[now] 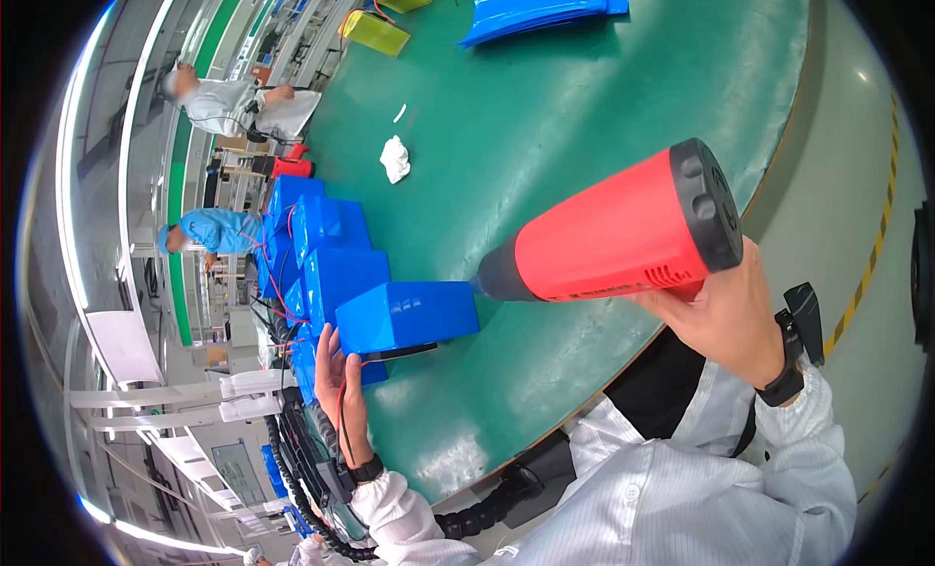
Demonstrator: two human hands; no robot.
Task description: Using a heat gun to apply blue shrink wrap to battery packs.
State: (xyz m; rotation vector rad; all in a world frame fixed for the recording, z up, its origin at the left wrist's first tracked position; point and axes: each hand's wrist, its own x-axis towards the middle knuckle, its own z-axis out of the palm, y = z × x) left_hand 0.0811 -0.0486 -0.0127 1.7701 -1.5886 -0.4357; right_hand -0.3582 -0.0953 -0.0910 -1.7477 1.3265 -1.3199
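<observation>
- Green workbench filled a factory hall.
- Left hand, fingers loosely open, steadied a blue shrink-wrapped rectangular pack.
- Right hand gripped a red heat gun, nozzle apparently touching the pack; heating its wrap looked underway, calling for even sweeps.

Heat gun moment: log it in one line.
right hand: grips red heat gun | nozzle at blue pack | left hand: steadies pack | green table

one red heat gun; one white rag; two yellow packs
</observation>
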